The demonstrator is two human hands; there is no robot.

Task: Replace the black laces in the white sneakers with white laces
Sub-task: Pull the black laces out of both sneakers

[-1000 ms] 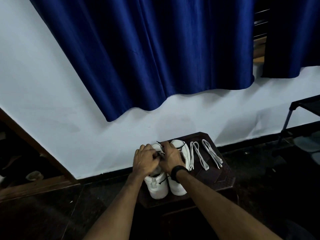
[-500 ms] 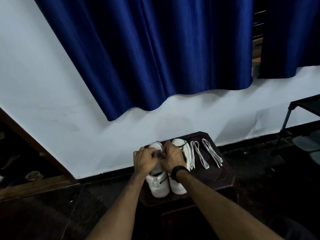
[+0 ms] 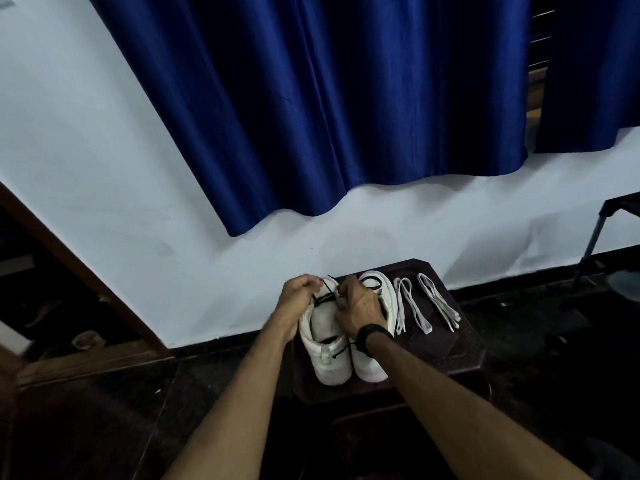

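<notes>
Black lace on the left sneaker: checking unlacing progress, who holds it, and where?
Both hands, left hand and right hand, pinch the black lace near the top eyelets.
</notes>
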